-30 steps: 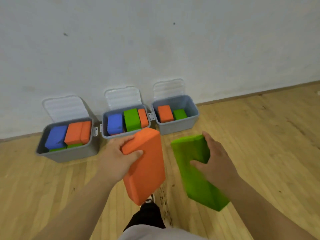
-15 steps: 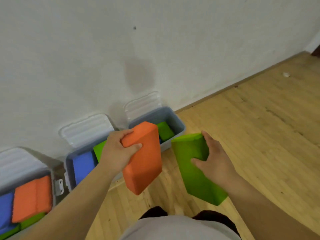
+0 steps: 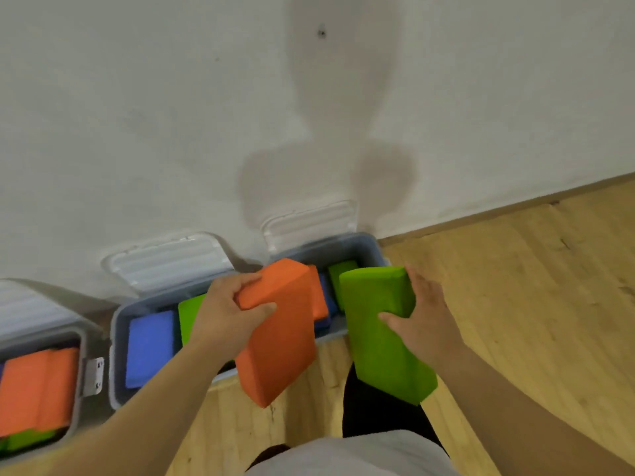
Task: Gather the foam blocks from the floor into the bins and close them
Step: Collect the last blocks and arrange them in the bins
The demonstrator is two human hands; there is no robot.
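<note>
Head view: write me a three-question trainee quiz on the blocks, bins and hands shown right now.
1. True or false: the right bin has its lid open.
2. Which colour of block does the left hand grip? A blue, B orange, C green.
3. Fill in: the right hand holds a ___ block.

Key:
1. True.
2. B, the orange block.
3. Green, the green block.
</note>
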